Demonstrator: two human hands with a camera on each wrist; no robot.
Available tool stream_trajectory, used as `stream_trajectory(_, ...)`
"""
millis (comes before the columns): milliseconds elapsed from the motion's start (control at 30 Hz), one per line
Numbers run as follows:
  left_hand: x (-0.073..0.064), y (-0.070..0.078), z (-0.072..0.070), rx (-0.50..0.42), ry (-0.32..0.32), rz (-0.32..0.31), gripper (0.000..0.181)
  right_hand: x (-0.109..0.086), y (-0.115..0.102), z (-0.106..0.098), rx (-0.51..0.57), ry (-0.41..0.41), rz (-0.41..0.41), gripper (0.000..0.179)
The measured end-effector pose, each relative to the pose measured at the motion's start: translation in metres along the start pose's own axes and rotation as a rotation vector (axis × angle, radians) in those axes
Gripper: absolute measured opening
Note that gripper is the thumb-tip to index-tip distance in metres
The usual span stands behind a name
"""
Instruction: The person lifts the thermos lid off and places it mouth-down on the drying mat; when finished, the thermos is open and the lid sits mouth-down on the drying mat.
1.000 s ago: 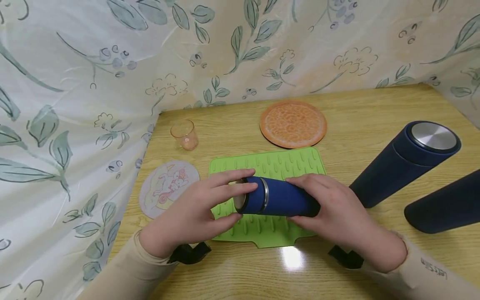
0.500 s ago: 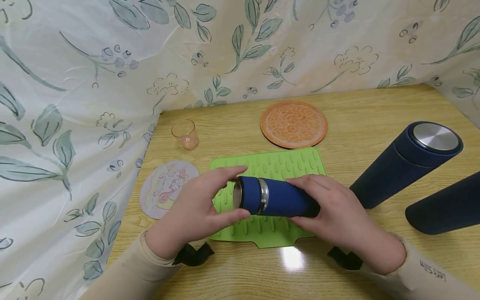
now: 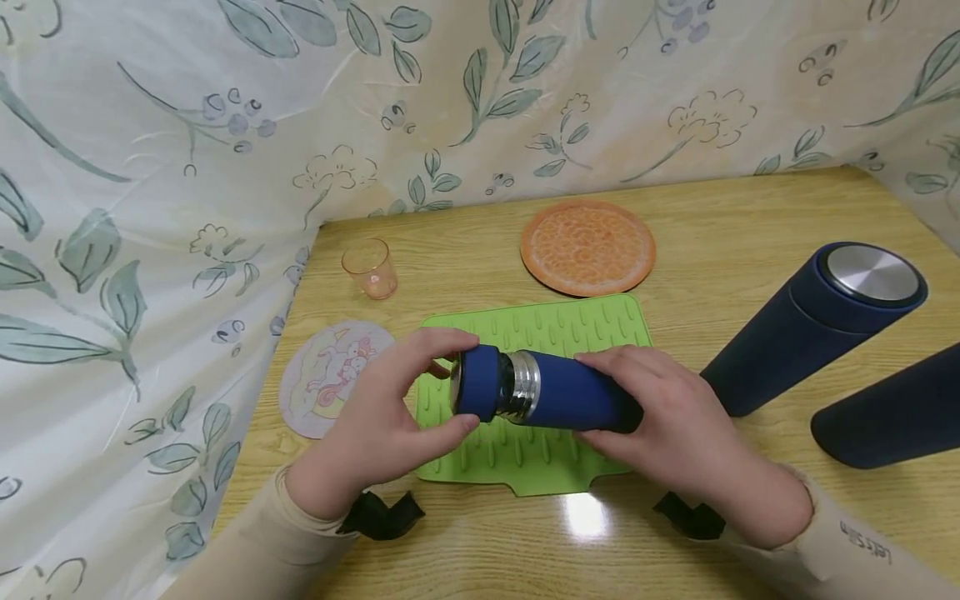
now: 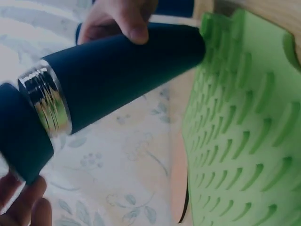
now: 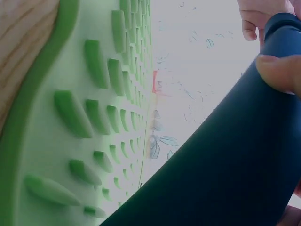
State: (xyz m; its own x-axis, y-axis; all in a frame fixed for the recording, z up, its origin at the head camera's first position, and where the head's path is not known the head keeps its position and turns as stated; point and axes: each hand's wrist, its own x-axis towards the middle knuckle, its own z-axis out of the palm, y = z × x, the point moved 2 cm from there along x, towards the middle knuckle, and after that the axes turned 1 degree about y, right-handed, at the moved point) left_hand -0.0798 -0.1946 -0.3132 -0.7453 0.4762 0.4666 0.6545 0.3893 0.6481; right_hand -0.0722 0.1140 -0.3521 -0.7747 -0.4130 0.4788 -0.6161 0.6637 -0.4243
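My right hand (image 3: 663,408) grips the lower part of a blue thermos flask (image 3: 573,390), which is tilted over a green ridged mat (image 3: 551,475). My left hand (image 3: 390,408) pinches the flask's blue lid (image 3: 478,382) between thumb and fingers. Between lid and body, the shiny threaded metal neck (image 3: 522,385) shows. In the left wrist view the lid (image 4: 23,132) sits at the end of the neck (image 4: 47,101), slightly askew. The right thumb (image 5: 277,73) presses along the flask body (image 5: 225,155) in the right wrist view.
Two larger dark blue flasks stand to the right, one (image 3: 817,325) with a steel-topped lid, the other (image 3: 892,408) cut by the frame edge. An orange round mat (image 3: 588,248), a small clear orange cup (image 3: 371,271) and a round picture coaster (image 3: 330,375) lie on the wooden table (image 3: 465,550).
The left hand has shifted its grip on the lid and drawn it leftward off the body, exposing the threaded neck. The right hand stays in place on the flask.
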Motion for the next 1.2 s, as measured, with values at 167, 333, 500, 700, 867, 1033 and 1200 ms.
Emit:
stream_trajectory(167, -0.002, -0.009, -0.009, 0.027, 0.124, -0.144, 0.063, 0.002, 0.004, -0.005, 0.063, 0.093, 0.123, 0.087)
stream_trajectory(333, -0.001, -0.025, -0.01, 0.195, 0.059, -0.25, 0.064, 0.008, 0.01, -0.006, 0.212, 0.255, 0.306, 0.086)
stream_trajectory(500, 0.0, -0.046, -0.003, 0.301, -0.065, -0.351, 0.066, 0.024, 0.018, -0.003, 0.382, 0.427, 0.485, 0.084)
stream_trajectory(700, 0.001, -0.067, 0.003, 0.394, -0.162, -0.397, 0.067, 0.042, 0.032, 0.008, 0.644, 0.593, 0.589, 0.08)
stream_trajectory(867, 0.002, -0.076, 0.006, 0.446, -0.229, -0.39, 0.066, 0.047, 0.046, 0.017, 0.747, 0.726, 0.646, 0.081)
stream_trajectory(1033, 0.004, -0.082, 0.011, 0.495, -0.278, -0.37, 0.064, 0.051, 0.06, 0.022, 0.759, 0.838, 0.712, 0.082)
stream_trajectory(1200, 0.003, -0.087, 0.014, 0.524, -0.322, -0.343, 0.063, 0.053, 0.069, 0.023, 0.798, 0.919, 0.818, 0.082)
